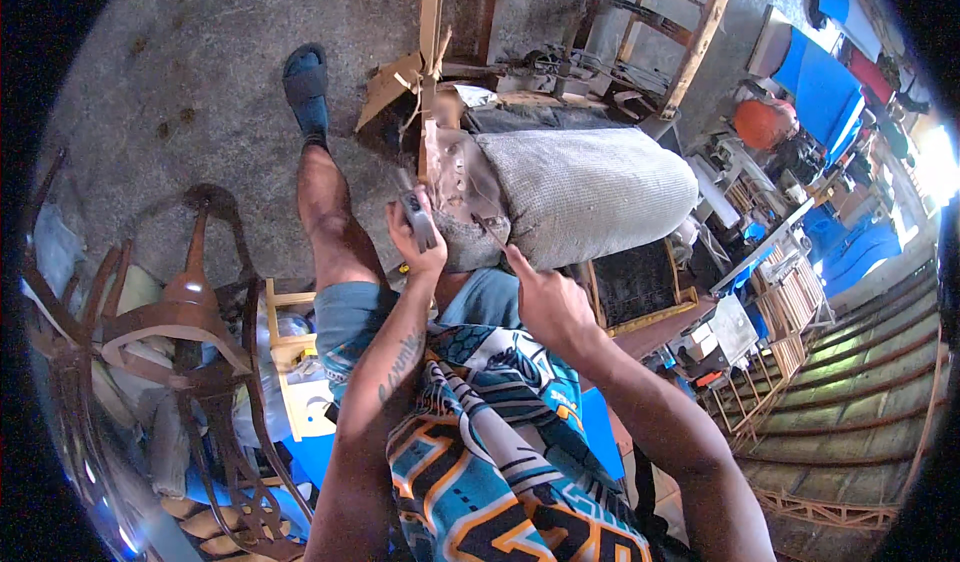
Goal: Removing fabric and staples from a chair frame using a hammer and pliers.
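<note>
- Grey padded piece [600,187]: upper centre of the frame, its ragged end [462,177] facing left.
- Right hand [553,307]: centre, fingers curled in, index along a thin tool [492,234] aimed at that end's lower edge; tip contact unclear.
- Left hand [425,247]: left of centre, fingers wrapped round a grey tool [416,218] (motion blur, kind unclear).
- Doing it well, my judgement: shallow tool angle, short controlled pushes, left fingers out of the tip's line, woven cover spared.
- Writing: bold lettering and numerals on the teal shirt [470,442], script on the left forearm [398,367]; no brand made out.
</note>
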Demonstrator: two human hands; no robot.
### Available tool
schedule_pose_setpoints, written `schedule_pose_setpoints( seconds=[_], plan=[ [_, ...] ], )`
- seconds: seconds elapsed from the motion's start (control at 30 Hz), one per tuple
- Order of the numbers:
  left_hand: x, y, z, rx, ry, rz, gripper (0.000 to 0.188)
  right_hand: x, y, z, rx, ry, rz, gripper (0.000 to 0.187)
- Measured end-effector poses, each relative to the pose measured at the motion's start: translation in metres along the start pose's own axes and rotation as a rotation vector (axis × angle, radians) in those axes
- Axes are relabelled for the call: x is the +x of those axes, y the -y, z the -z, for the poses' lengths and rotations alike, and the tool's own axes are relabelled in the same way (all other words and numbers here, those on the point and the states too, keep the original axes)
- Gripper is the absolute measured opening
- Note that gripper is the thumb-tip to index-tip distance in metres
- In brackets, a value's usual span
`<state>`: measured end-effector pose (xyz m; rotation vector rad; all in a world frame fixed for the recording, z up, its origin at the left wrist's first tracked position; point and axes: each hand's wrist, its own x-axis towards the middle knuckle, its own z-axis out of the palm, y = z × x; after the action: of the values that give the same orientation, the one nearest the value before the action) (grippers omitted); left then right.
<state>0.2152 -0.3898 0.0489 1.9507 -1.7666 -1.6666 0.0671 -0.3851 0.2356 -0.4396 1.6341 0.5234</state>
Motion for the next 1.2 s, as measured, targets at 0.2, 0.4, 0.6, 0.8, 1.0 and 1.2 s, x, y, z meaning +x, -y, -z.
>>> schedule_pose_setpoints(
  seconds=[0.2, 0.4, 0.6, 0.8, 1.0, 1.2],
  plan=[
    [0.006, -0.001, 0.0, -0.089, 0.021, -0.087, 0.025, 0.009, 0.021, 0.043, -0.168, 0.117, 0.042, 0.051],
    [0.008, 0.004, 0.002, -0.112, 0.011, -0.168, 0.019, 0.005, 0.032, 0.053, -0.23, 0.134, 0.008, 0.048],
    [0.006, 0.01, 0.001, -0.099, 0.018, -0.149, 0.02, 0.007, 0.033, 0.047, -0.199, 0.087, 0.05, 0.046],
    [0.007, 0.004, 0.002, -0.128, -0.013, -0.185, 0.023, 0.014, 0.057, 0.054, -0.235, 0.17, -0.026, 0.047],
    [0.008, 0.008, 0.005, -0.192, -0.04, -0.163, 0.021, 0.003, 0.035, 0.043, -0.175, 0.036, 0.039, 0.051],
    [0.009, 0.014, 0.0, -0.105, -0.039, -0.246, 0.021, 0.01, 0.052, 0.047, -0.178, 0.078, -0.037, 0.048]
  ],
)
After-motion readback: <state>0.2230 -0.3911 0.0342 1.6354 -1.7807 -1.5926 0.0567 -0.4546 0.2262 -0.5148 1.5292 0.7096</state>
